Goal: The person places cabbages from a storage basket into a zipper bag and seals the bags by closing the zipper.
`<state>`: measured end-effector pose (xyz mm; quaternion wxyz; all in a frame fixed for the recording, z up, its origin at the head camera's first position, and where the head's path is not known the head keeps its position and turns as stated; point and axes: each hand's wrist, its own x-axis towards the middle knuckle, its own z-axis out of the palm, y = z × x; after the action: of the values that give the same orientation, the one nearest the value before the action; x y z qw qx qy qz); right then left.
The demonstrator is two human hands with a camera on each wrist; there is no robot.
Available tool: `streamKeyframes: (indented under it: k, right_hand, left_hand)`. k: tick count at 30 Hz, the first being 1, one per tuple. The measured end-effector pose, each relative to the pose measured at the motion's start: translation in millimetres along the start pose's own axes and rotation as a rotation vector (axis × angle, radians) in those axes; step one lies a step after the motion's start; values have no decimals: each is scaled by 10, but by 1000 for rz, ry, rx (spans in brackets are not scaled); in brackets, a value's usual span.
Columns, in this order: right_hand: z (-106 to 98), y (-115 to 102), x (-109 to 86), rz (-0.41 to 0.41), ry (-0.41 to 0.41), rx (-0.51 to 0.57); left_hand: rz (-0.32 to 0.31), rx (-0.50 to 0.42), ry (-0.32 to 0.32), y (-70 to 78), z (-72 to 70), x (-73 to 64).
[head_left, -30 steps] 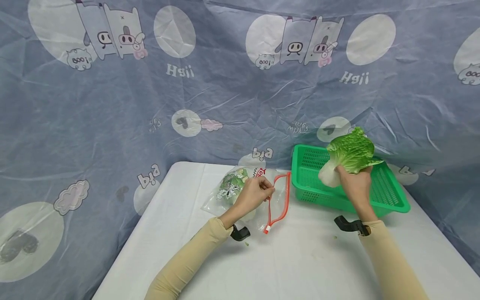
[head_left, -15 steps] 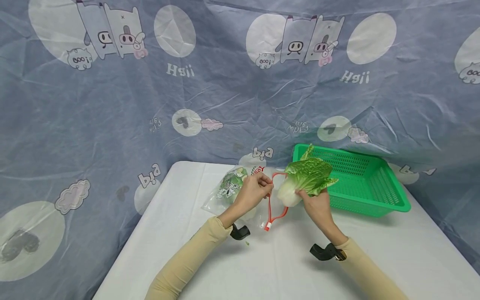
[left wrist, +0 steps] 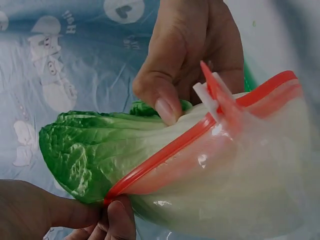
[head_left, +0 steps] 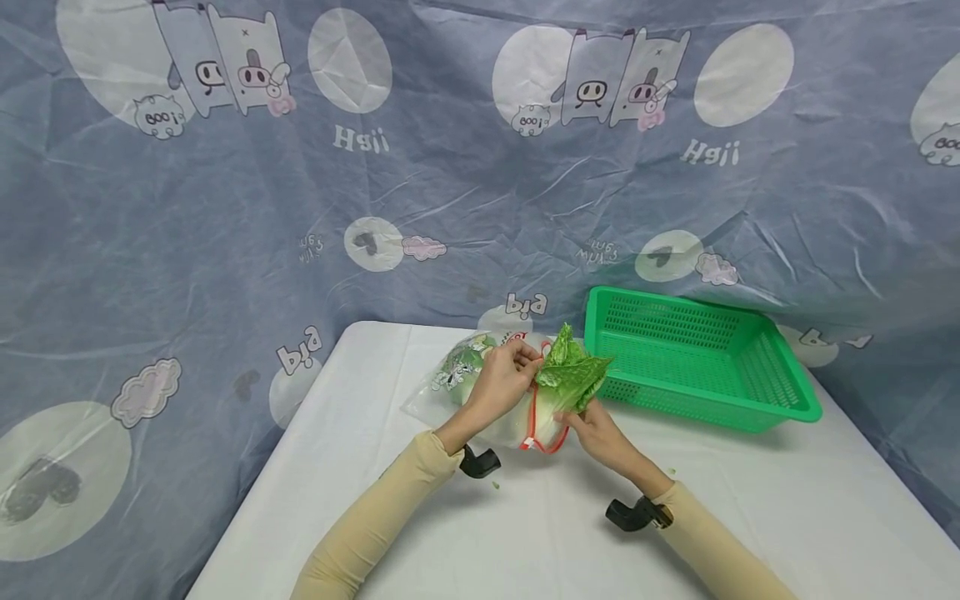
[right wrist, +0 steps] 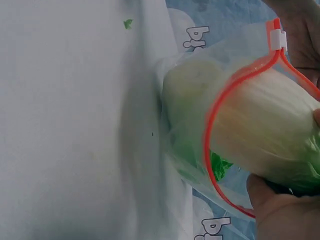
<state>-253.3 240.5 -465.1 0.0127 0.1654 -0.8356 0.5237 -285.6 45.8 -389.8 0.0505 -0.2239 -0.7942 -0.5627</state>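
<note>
A small napa cabbage point(head_left: 573, 379), green leaves up and white base downward, is partly inside the mouth of a clear zip bag point(left wrist: 260, 185) with a red seal. My right hand point(head_left: 603, 437) grips it by the white stalk, thumb pressed on it in the left wrist view. With thumb and fingers my left hand point(head_left: 502, 379) pinches the bag's red seal point(left wrist: 150, 167) at the far end of the mouth. A white slider point(right wrist: 278, 40) sits at the seal's other end. Deeper in the bag lies another green-and-white vegetable point(right wrist: 192, 95).
A green perforated basket point(head_left: 701, 400) stands right of the bag with nothing in it. Small green scraps lie on the white-covered table point(head_left: 465, 533), one being a leaf scrap point(right wrist: 128, 24). A patterned grey-blue sheet point(head_left: 480, 192) hangs behind the table.
My right hand has carried the cabbage left from over the basket and put its base into the bag's mouth. My left hand has kept its pinch on the bag.
</note>
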Motion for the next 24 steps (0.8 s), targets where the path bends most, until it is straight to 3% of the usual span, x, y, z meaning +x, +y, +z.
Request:
streamKeyframes:
  k: [6,14,19,24]
  right_hand:
    - [25,25,5,-25,-94,-50]
    - [35,40,15,-82,-219,-48]
    - [43,39,-21,-111,-239,-46]
    - [92,40,-4,-123,-211,-130]
  left_hand:
    - [30,80,2,15,1,-19]
    - [32,87,19,19,35,-45]
    - [21,91,59,31,62,-57]
    - [33,109,62,23,58,-50]
